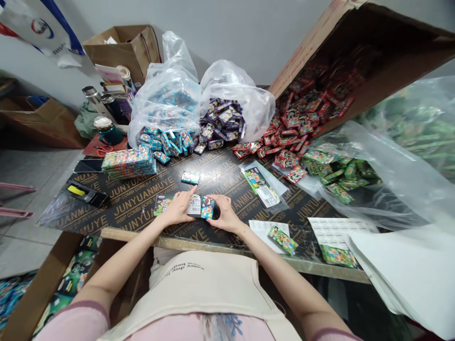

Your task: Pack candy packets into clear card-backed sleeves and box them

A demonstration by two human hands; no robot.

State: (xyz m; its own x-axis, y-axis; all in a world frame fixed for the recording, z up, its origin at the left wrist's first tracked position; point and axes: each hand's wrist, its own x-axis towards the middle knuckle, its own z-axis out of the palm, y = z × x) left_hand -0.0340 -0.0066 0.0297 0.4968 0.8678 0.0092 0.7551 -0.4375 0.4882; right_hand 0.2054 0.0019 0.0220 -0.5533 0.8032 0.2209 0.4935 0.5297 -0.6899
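Black printed plywood forms the table (142,194), and it is crowded along its far edge with stock: a clear bag spilling blue packets (161,142), a second bag of purple packets (222,121), a tipped cardboard carton pouring out red packets (302,118), and green packets (334,173) lying on loose plastic to the right. At the near edge the left hand (179,208) and the right hand (222,215) meet over a small set of packets (201,207); the left fingers press down on a white-backed packet while the right fingers close narrowly on the blue packet just beside it, so both hands grip the set where it rests on the table. One single blue packet (190,177) lies just beyond the hands, and a filled display sleeve (261,185) lies to the right of them. Judging by the neat stack of finished bundles (128,162) at the left, some grouping appears done, yet the heaps of loose packets look large, so most of the work seems left. A sheet of labels (332,230) waits near the right edge.
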